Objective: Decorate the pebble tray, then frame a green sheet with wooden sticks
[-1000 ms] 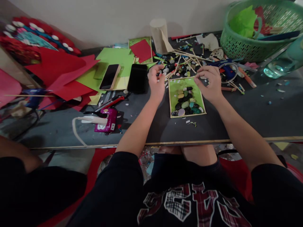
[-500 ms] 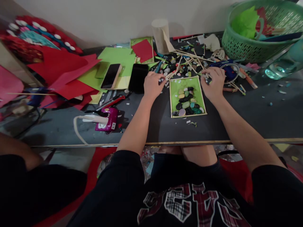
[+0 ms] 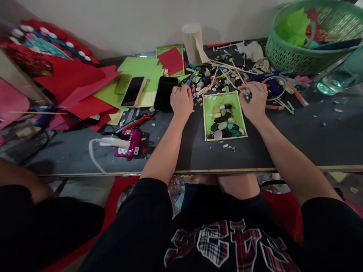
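A light-green rectangular panel [image 3: 208, 109] lies on the table, edged with thin pale sticks. Rows of pebbles [image 3: 223, 125] in black, green, yellow and lilac cover its lower and middle part; the top is bare green. Left of its upper corner is my left hand [image 3: 182, 102], fingers curled down beside the black phone [image 3: 164, 94]; anything inside them is hidden. My right hand [image 3: 254, 101] is at the panel's upper right edge, thumb and fingers bent together in a pinch. Dark and pale bits show by those fingertips, but I cannot make out what is held.
Loose sticks [image 3: 227, 75] and pebbles are strewn behind the panel. A paper roll [image 3: 193, 45], a tape roll [image 3: 279, 88] and a green basket [image 3: 297, 56] stand farther back. Left are coloured paper [image 3: 144, 71], another phone [image 3: 133, 91], a cutter [image 3: 136, 121] and a purple power adapter [image 3: 129, 143].
My left hand has drawn slightly left, its fingers curling in more. My right hand has shifted a little left and down. The panel and pebbles look the same.
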The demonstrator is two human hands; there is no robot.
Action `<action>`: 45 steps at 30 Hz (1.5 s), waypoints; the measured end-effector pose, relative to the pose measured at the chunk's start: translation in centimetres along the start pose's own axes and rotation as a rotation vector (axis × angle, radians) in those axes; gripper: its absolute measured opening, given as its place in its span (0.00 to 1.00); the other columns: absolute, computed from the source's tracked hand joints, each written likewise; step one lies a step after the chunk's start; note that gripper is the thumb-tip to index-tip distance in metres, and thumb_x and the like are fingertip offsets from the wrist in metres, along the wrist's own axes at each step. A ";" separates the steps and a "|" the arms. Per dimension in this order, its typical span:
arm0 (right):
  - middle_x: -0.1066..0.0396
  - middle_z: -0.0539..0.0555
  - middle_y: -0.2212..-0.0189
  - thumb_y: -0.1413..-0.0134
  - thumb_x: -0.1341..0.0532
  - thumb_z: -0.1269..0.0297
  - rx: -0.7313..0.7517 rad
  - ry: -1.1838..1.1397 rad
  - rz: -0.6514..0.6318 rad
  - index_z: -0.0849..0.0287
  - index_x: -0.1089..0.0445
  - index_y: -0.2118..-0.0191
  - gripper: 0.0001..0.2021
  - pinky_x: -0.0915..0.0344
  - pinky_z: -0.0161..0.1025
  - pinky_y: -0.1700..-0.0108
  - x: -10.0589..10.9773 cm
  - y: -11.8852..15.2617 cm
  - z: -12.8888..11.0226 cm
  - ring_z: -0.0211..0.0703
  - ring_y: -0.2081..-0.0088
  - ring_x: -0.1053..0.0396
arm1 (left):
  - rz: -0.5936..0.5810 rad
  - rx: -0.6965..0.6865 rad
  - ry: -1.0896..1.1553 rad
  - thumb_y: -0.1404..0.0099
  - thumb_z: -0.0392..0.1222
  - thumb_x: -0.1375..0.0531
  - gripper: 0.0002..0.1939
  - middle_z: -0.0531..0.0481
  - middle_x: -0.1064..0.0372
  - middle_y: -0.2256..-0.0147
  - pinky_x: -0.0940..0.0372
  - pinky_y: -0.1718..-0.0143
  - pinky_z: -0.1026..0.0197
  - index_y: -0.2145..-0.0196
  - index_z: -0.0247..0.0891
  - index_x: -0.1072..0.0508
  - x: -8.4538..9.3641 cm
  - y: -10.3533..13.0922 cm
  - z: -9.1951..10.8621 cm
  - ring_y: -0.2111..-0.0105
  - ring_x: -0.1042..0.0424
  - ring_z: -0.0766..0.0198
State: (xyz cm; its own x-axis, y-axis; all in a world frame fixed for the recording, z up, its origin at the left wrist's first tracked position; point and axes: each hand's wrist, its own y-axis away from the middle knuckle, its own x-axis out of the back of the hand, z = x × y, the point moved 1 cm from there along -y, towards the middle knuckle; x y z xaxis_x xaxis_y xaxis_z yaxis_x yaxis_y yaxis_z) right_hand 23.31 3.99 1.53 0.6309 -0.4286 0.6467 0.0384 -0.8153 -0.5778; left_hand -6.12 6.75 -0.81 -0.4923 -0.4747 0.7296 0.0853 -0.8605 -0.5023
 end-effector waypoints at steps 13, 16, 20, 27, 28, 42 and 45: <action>0.26 0.60 0.53 0.40 0.40 0.64 0.049 0.014 -0.005 0.52 0.27 0.55 0.09 0.36 0.64 0.40 -1.2 0.2 0.5 0.60 0.46 0.33 | -0.022 -0.171 0.161 0.30 0.65 0.46 0.23 0.38 0.27 0.59 0.38 0.39 0.37 0.63 0.43 0.30 -2.5 -1.0 -2.0 0.46 0.31 0.42; 0.26 0.60 0.53 0.41 0.40 0.65 0.037 -0.013 -0.003 0.52 0.28 0.55 0.09 0.37 0.65 0.40 -1.2 0.1 0.6 0.60 0.46 0.32 | 0.020 -0.147 0.168 0.32 0.71 0.47 0.27 0.39 0.28 0.60 0.37 0.40 0.37 0.62 0.43 0.30 -2.6 -0.9 -2.2 0.48 0.31 0.42; 0.25 0.59 0.54 0.42 0.39 0.65 0.054 -0.032 -0.004 0.52 0.27 0.56 0.09 0.35 0.63 0.41 -1.2 -0.1 0.5 0.59 0.48 0.32 | 0.083 -0.121 0.229 0.33 0.74 0.50 0.31 0.39 0.29 0.56 0.37 0.39 0.40 0.58 0.43 0.29 -2.2 -0.9 -2.0 0.47 0.31 0.44; 0.24 0.57 0.55 0.41 0.40 0.62 0.099 -0.013 -0.015 0.52 0.28 0.55 0.09 0.34 0.61 0.42 -1.0 0.0 0.0 0.58 0.48 0.30 | 0.087 -0.116 0.178 0.28 0.71 0.60 0.34 0.40 0.27 0.61 0.33 0.45 0.49 0.57 0.42 0.29 -1.3 -0.2 0.1 0.52 0.27 0.49; 0.24 0.57 0.55 0.41 0.40 0.62 0.098 -0.009 -0.022 0.51 0.28 0.55 0.09 0.34 0.61 0.42 -1.0 0.0 -0.1 0.57 0.48 0.30 | 0.084 -0.123 0.158 0.27 0.71 0.60 0.34 0.40 0.27 0.62 0.32 0.47 0.51 0.57 0.42 0.29 -1.2 -0.1 0.4 0.53 0.27 0.50; 0.22 0.57 0.57 0.42 0.43 0.65 0.084 -0.011 -0.027 0.52 0.28 0.56 0.10 0.31 0.57 0.47 -0.6 -0.4 -0.6 0.57 0.52 0.28 | -0.024 -0.209 0.214 0.24 0.63 0.56 0.27 0.41 0.23 0.59 0.31 0.49 0.52 0.55 0.42 0.26 0.3 0.4 2.1 0.56 0.24 0.53; 0.23 0.57 0.57 0.42 0.42 0.65 0.096 -0.009 -0.052 0.51 0.29 0.55 0.10 0.32 0.58 0.46 -0.7 -0.3 -0.6 0.57 0.52 0.28 | -0.054 -0.234 0.212 0.24 0.66 0.59 0.30 0.41 0.23 0.60 0.31 0.50 0.52 0.57 0.42 0.28 0.4 0.8 2.3 0.57 0.24 0.54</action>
State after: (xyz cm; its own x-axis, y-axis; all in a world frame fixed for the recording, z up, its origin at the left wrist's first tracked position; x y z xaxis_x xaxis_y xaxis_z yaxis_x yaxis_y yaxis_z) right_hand 22.39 4.24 1.57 0.6332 -0.3824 0.6730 0.1456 -0.7951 -0.5888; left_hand -4.27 5.44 0.18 -0.6624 -0.3593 0.6573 -0.1354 -0.8056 -0.5768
